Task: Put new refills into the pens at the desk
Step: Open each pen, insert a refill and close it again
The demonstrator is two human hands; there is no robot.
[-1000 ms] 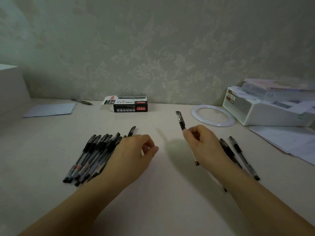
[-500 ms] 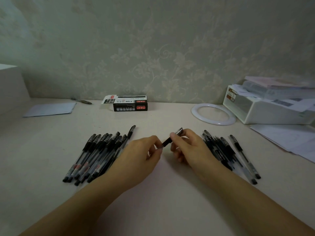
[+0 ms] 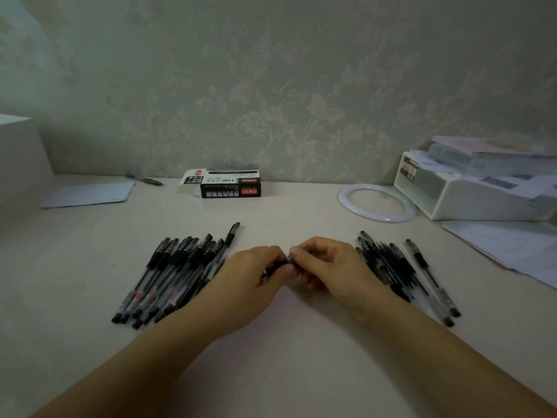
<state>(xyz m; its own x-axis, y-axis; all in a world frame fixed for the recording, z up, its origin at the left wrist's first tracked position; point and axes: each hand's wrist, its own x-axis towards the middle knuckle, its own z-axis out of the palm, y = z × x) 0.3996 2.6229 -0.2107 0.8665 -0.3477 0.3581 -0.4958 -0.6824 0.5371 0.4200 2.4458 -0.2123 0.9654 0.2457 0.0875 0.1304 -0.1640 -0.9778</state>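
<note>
Pale floral wallpaper backs a cream desk [image 3: 271,357] seen from the head camera. At the centre of the desk the left hand [image 3: 250,282] and the right hand [image 3: 328,267] meet, fingers of both curled and pinching the two ends of one dark pen [image 3: 284,262], which is mostly hidden between them; whether its barrel is joined or apart cannot be told. At about 9 o'clock from the hands lies a fanned pile of black pens [image 3: 171,276], touching one another, tips toward the near edge. At about 3 o'clock lies a second pile of pens [image 3: 394,270], with one clear pen [image 3: 431,277] just beside its outer side. At 12 o'clock, near the wall, sits a black refill box [image 3: 230,188] with its flap open. A white ring [image 3: 376,202] lies at 1 o'clock, touching a white storage box [image 3: 482,194] stacked with papers. At 10 o'clock are a pale sheet [image 3: 90,194] and a lone pen [image 3: 144,180].
</note>
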